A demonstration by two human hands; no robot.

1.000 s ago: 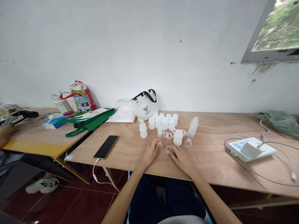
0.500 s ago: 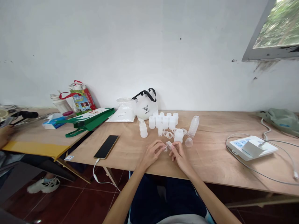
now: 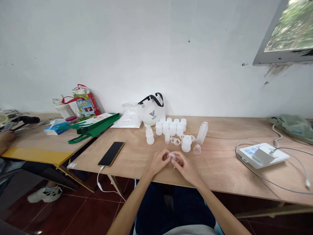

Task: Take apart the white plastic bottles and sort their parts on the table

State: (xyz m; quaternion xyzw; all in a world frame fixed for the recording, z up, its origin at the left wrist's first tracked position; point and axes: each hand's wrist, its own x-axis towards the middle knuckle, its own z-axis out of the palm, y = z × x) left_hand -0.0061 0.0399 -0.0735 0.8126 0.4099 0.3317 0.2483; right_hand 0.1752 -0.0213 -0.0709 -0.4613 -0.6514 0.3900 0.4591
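My left hand (image 3: 159, 162) pinches a translucent white plastic ring (image 3: 171, 155) from its left side, just above the table. My right hand (image 3: 183, 164) grips the same ring from the right, with thumb and fingers closed round it. Whether a second small part sits inside the ring is too small to tell. Beyond my hands stand several white plastic bottles (image 3: 172, 128), with one bottle (image 3: 186, 144) apart and nearer to me. Loose plastic rings (image 3: 177, 141) lie between them. A clear dome cap (image 3: 197, 149) rests to the right, near a leaning stack of clear caps (image 3: 202, 133).
A stack of white pieces (image 3: 149, 135) stands left of the bottles. Farther left lies a phone (image 3: 111, 154) on a cable. Against the wall are a white bag (image 3: 153, 112) and a plastic packet (image 3: 128, 117). A power strip (image 3: 262, 155) with cords occupies the right side.
My hands have come closer together. The separate clear pieces they held apart are now brought together as one ring-shaped part between my fingers. The single bottle beyond is less covered.
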